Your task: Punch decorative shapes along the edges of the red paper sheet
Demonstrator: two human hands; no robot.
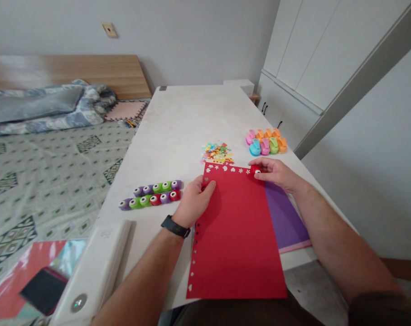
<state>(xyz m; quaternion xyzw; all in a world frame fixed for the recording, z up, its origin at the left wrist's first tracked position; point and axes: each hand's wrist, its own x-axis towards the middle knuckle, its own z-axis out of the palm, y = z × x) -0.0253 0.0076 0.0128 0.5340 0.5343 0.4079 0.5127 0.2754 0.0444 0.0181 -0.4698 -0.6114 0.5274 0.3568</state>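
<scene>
A sheet of red paper [239, 235] lies toward me, its near edge at the table's front. Small shapes are cut out along its left and far edges. My left hand [196, 199] pinches the paper's left edge, thumb on top. At the far right corner, my right hand [275, 173] is closed on a small red craft punch [256, 171], which sits on the paper's edge; its underside is hidden. Just beyond the far edge is a pile of colorful paper cutouts [217, 153]. Purple paper [287, 217] lies partly under the red sheet.
Two rows of small craft punches [151, 194] stand left of the paper. Larger lever punches [266, 142] are grouped at the far right. A long white device [93, 267] lies along the white table's [191, 108] left edge, beside a patterned bed [62, 172].
</scene>
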